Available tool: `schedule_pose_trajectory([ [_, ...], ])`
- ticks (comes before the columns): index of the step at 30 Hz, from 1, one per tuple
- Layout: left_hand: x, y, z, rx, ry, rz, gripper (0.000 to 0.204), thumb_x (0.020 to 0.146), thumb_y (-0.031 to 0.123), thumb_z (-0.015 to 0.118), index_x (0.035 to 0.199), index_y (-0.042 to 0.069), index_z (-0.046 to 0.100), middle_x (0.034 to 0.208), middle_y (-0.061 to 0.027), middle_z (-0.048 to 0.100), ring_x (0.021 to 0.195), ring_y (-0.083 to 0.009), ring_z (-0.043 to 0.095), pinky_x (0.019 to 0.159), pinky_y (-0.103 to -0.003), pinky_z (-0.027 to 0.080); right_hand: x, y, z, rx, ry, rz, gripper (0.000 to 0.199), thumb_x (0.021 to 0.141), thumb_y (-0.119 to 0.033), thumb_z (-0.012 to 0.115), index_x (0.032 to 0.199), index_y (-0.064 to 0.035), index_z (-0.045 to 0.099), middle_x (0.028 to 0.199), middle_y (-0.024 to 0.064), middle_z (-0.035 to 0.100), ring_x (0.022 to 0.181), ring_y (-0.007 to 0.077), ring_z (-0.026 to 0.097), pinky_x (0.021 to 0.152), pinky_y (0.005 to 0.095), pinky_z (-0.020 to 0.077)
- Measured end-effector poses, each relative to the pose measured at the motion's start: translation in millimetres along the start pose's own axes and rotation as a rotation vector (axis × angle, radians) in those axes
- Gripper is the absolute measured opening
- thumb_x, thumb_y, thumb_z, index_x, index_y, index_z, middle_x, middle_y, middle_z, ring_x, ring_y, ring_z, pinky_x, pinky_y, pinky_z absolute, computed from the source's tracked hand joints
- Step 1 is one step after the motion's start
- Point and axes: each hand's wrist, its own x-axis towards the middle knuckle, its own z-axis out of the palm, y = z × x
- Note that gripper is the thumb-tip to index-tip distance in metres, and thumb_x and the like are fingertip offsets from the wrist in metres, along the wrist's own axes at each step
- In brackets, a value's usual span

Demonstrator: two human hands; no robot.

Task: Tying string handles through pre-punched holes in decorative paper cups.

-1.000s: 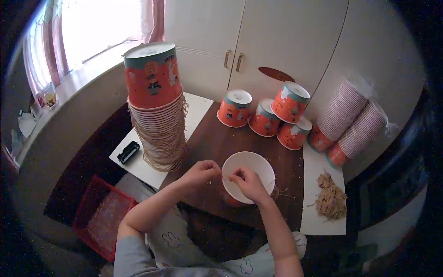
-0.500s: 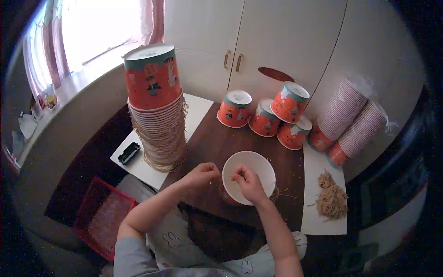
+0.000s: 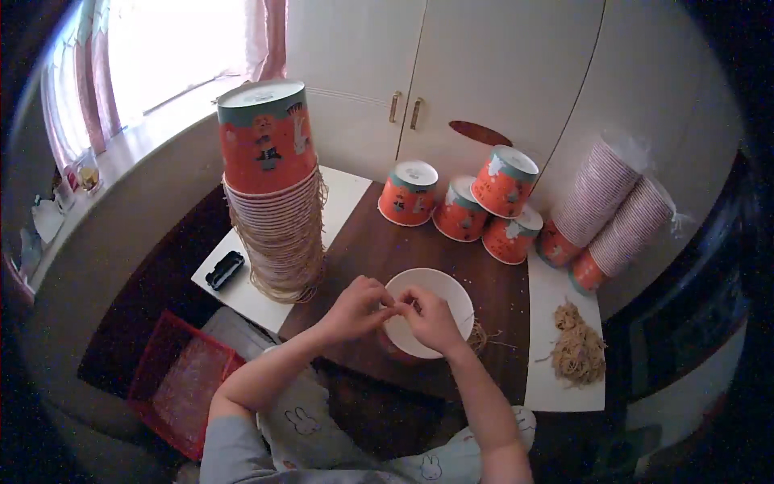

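Observation:
A paper bucket [image 3: 439,284] stands on the brown table in front of me, its white inside facing up. Over its left rim my left hand [image 3: 360,308] and my right hand [image 3: 426,319] meet, both closed in a pinch with the fingertips touching. Whatever is between the fingers is too small and hidden to make out. A thin strand shows at the bucket's right rim, and beside it lies a small bunch of tan cord [image 3: 481,339]. My right wrist passes over the bucket's near right edge.
At left rises a tall stack of orange buckets [image 3: 270,149] with cord loops hanging down, beside a black case [image 3: 225,270]. Several upside-down buckets [image 3: 409,195] stand at the back. Wrapped bucket stacks [image 3: 601,189] and a cord pile [image 3: 578,347] are at right; a red basket [image 3: 218,387] sits lower left.
My left hand has moved right and my right hand slightly left, so the fingertips, apart before, now meet over the bucket's left rim.

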Motion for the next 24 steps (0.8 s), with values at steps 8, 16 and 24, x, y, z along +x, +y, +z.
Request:
schedule_pose_trajectory([
  [8,0,-5,-6,0.017,-0.072,0.016,0.013,0.070,0.016,0.063,0.073,0.006,0.056,0.079,-0.0074,0.051,0.076,-0.0240,0.048,0.070,-0.032,0.038,6,-17,0,-0.383,0.022,-0.190,0.008,0.073,-0.012,0.055,0.080,-0.0075,0.055,0.074,0.0109,0.056,0.066,0.0279,0.055,0.057,0.0354,0.0428],
  [16,-4,-14,-16,-0.282,-0.155,-0.137,0.014,0.068,0.015,0.065,0.073,0.005,0.056,0.081,-0.0066,0.050,0.083,-0.0206,0.049,0.075,-0.030,0.039,7,-36,-5,-0.388,-0.130,-0.123,0.017,0.076,-0.012,0.052,0.092,-0.0053,0.050,0.073,0.0130,0.056,0.070,0.0288,0.056,0.060,0.0357,0.0440],
  [24,-3,-14,-15,-0.319,-0.165,-0.061,0.011,0.067,0.013,0.065,0.072,0.007,0.057,0.080,-0.0062,0.050,0.085,-0.0202,0.047,0.078,-0.031,0.037,14,-28,-8,-0.065,-0.078,-0.108,0.024,0.076,-0.005,0.054,0.095,-0.0031,0.039,0.074,0.0101,0.053,0.069,0.0194,0.056,0.062,0.0291,0.0432],
])
